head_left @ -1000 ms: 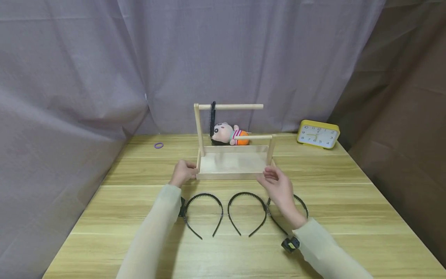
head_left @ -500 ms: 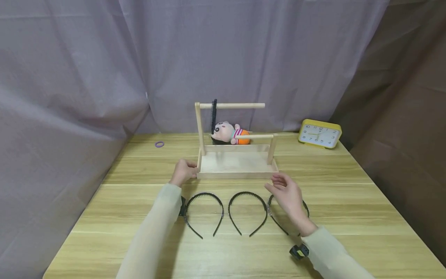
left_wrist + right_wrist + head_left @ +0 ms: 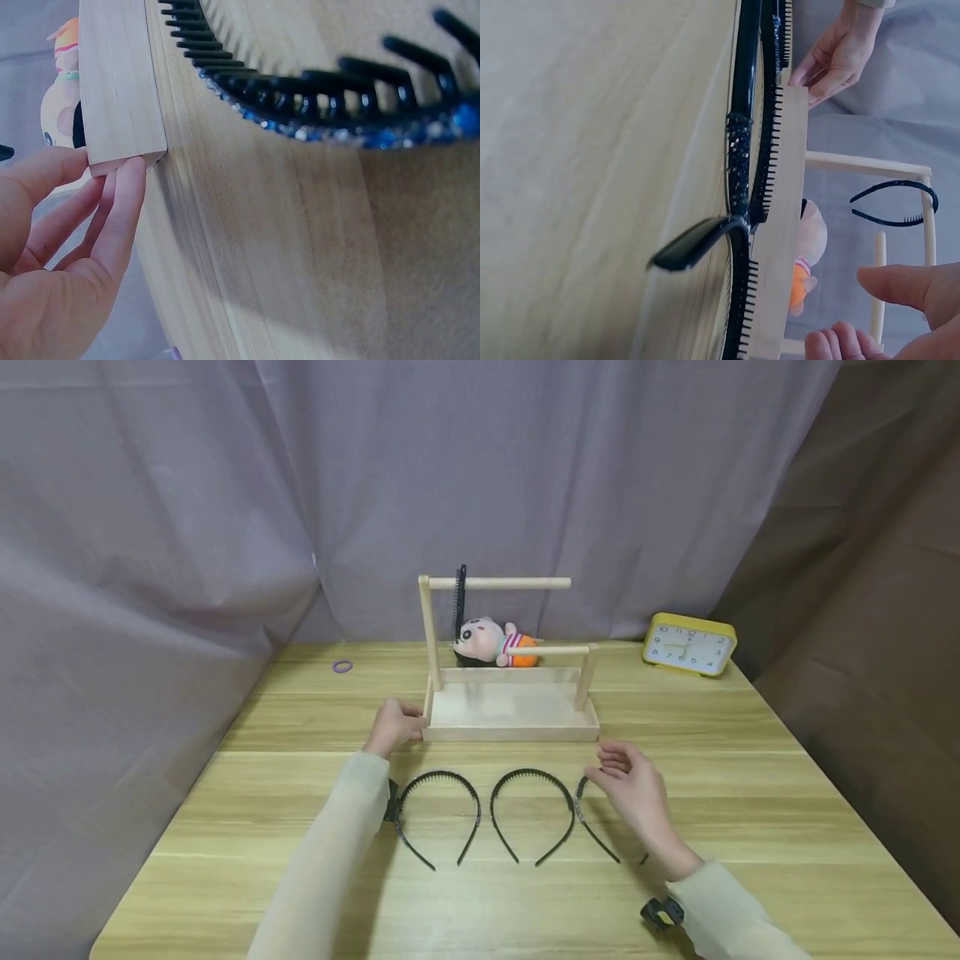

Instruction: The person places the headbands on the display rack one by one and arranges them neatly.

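Note:
My left hand [image 3: 393, 727] grips the near left corner of a pale wooden rack [image 3: 512, 734], a shallow tray with two posts and bars. In the left wrist view, thumb and fingers pinch that tray corner [image 3: 120, 82]. From the upper bar hangs a black toothed headband [image 3: 461, 602]. Three more lie in a row before the rack: a left headband [image 3: 438, 773], a middle headband [image 3: 529, 772] and a right headband [image 3: 577, 810]. My right hand [image 3: 633, 785] is over the right headband and partly hides it. The right wrist view shows its thumb [image 3: 900, 286] apart from the fingers, holding nothing.
Behind the rack a plush doll [image 3: 483, 639] lies on its side. A yellow clock [image 3: 690, 645] stands at the back right of the wooden table [image 3: 465, 918]. At the back left lies a purple ring [image 3: 342, 661]. Grey curtains [image 3: 480, 468] hang behind.
My right hand has moved away from the rack's near right corner, rightward and toward me, over the right headband. My left hand stays on the rack's left corner.

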### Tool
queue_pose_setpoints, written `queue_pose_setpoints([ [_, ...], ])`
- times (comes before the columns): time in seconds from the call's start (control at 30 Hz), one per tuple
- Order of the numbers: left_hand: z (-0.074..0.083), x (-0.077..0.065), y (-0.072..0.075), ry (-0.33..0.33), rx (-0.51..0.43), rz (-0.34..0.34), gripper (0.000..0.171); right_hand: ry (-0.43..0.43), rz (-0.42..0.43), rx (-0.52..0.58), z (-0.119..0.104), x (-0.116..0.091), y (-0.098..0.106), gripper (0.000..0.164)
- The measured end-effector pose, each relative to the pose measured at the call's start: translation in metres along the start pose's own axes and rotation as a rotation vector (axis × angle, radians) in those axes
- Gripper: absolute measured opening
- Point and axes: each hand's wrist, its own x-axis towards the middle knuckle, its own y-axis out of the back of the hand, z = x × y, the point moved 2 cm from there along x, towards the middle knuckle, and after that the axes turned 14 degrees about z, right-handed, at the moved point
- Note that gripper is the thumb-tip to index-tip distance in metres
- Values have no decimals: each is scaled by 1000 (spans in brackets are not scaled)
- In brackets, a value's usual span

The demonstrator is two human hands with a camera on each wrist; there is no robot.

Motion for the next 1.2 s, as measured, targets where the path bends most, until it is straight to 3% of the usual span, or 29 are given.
queue_pose_setpoints([
  [0.53,2,-1,0,54,7,-28,29,-57,-6,-116,17,-2,32,57],
  [1.2,2,-1,1,58,-7,9,27,-112,-21,-227,38,-7,57,61],
])
